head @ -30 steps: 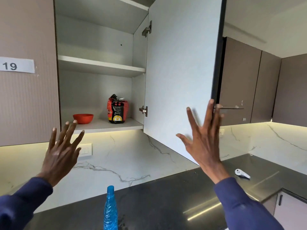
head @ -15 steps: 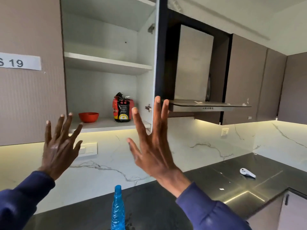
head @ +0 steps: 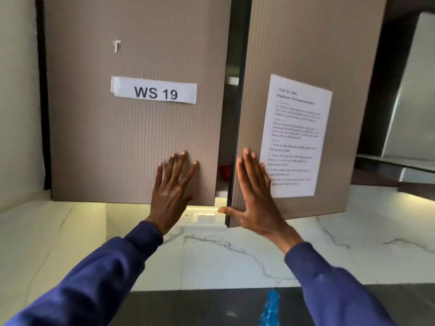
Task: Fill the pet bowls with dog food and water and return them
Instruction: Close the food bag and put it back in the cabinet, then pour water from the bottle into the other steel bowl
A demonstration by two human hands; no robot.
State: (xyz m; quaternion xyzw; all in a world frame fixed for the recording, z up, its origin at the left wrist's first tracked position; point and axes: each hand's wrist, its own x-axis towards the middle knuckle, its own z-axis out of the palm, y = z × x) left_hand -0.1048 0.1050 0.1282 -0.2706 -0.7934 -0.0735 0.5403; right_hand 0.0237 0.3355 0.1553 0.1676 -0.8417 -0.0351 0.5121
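A red bowl (head: 224, 172) sits behind the ajar taupe ribbed door (head: 294, 43); my right hand (head: 255, 198) (fingers (head: 247, 165) spread flat) lies nearest.

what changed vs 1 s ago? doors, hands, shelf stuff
The right cupboard door swung from wide open to almost shut, with the right hand flat on its front. The left hand, in the air before, now lies flat on the left door. The food bag is now hidden. The red bowl and blue bottle stayed.

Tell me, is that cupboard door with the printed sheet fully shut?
Not quite: the right door stands slightly ajar, and a dark gap beside the left door shows a red bowl inside.
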